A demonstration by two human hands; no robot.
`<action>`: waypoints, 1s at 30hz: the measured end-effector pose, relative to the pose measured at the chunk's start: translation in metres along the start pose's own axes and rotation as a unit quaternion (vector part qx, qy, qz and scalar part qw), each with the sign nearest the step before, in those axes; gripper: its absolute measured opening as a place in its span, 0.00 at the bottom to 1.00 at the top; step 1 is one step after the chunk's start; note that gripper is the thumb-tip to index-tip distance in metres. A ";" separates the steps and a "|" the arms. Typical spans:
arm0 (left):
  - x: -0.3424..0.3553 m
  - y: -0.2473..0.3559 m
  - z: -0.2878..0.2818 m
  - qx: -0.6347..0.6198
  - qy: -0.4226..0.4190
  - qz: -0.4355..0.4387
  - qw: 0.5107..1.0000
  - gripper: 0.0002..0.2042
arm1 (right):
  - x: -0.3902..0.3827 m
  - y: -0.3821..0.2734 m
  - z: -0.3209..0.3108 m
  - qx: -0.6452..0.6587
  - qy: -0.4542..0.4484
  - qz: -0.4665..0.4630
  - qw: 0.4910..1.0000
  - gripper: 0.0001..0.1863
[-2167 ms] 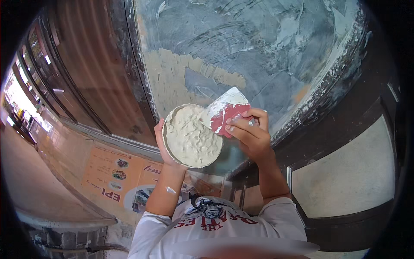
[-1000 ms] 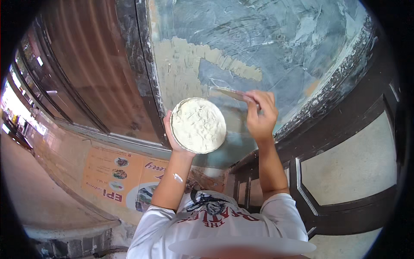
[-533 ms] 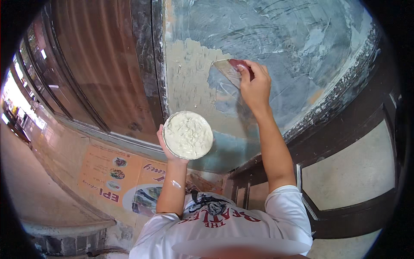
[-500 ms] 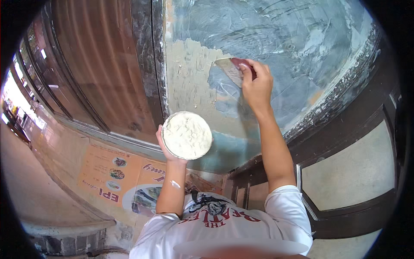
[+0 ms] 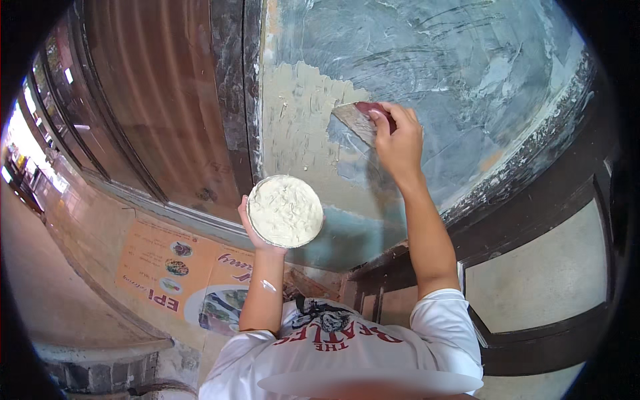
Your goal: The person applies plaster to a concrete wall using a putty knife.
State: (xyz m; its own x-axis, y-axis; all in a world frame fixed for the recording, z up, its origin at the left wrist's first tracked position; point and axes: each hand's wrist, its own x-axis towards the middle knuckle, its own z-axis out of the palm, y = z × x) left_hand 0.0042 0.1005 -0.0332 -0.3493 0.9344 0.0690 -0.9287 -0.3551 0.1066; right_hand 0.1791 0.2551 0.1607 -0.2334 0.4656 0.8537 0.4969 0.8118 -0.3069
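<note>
The right hand (image 5: pixel 400 140) pinches the red-backed flat scraper with a pale, putty-smeared blade (image 5: pixel 358 122) between thumb and fingers, the blade jutting up-left of the grip. Its long edge slants from upper left to lower right, lying along the ragged border where the matte beige coat of putty (image 5: pixel 300 123) gives way to the mottled blue-grey wall (image 5: pixel 460 87); the edge appears to meet the surface, though firm contact cannot be told. The coat lies to the left of the blade, nearer the right hand's tool than the other hand. Below and to the left, well apart from the scraper, the left hand (image 5: pixel 251 232) cups the round bowl (image 5: pixel 259 237) of creamy white putty (image 5: pixel 285 209) from beneath, fingers around its sides, masking part of the wall behind. Farther out, the dark, white-flecked wooden frame (image 5: pixel 233 100) bounds the coat on the left, the dark brown wooden door with pale panels (image 5: pixel 547 267) stands to the right, and the orange printed banner (image 5: pixel 143 267) spreads lower left.
</note>
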 end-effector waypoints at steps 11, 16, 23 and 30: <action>0.006 0.002 -0.008 0.007 0.021 0.009 1.000 0.39 | 0.005 -0.003 0.004 -0.032 -0.006 -0.013 0.999 0.08; 0.002 0.007 -0.005 -0.013 0.036 0.020 0.999 0.38 | 0.012 -0.006 -0.001 0.014 0.028 0.023 0.999 0.08; 0.001 0.008 -0.006 0.010 0.005 0.006 1.000 0.38 | 0.011 -0.003 -0.001 -0.018 0.019 0.004 1.000 0.08; -0.001 0.009 -0.002 -0.003 0.028 0.018 0.999 0.37 | -0.001 -0.003 -0.002 0.016 0.003 0.017 1.000 0.07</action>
State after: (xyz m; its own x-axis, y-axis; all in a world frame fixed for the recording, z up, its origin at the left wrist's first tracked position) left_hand -0.0045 0.0965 -0.0347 -0.3882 0.9214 0.0164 -0.9163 -0.3878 0.0996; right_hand 0.1793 0.2518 0.1618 -0.2128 0.4911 0.8447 0.4773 0.8066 -0.3487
